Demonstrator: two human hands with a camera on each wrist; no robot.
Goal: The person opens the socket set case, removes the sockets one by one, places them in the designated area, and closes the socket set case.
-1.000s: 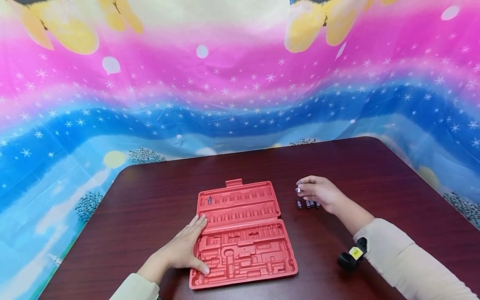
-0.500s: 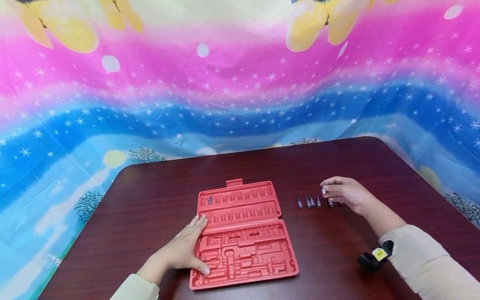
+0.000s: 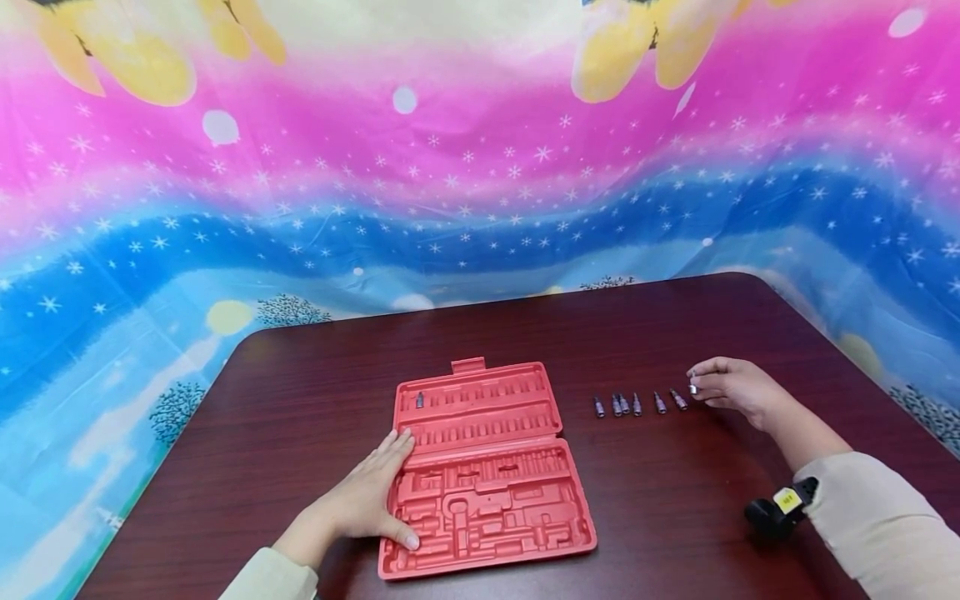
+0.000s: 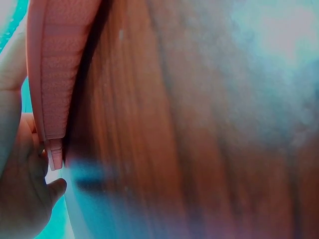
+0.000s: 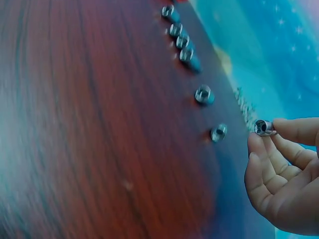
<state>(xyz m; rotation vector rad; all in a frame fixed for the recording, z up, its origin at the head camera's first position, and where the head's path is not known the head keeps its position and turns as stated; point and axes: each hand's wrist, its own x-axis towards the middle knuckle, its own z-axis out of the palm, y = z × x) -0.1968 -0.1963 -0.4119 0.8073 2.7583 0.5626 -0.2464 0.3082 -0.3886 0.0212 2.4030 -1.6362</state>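
Observation:
A red plastic tool case [image 3: 480,475] lies unfolded on the table, its moulded slots facing up. My left hand [image 3: 367,492] rests on the case's left edge, fingers spread and thumb on the lower half. One dark bit socket [image 3: 420,401] sits in the upper half. Between the thumb and fingers of my right hand [image 3: 738,390] is a small silver bit socket [image 5: 261,128], pinched just above the table. Left of that hand, several similar bit sockets [image 3: 636,405] lie in a loose row. In the right wrist view their hollow ends show.
The dark red-brown table [image 3: 337,358] has rounded far corners. Behind it hangs a printed cloth [image 3: 480,183] in pink and blue. A black wrist camera [image 3: 780,510] is strapped to the right sleeve.
My right hand has moved rightward along the row, still pinching a bit socket. More of the lying sockets now show. The left hand and case have stayed put.

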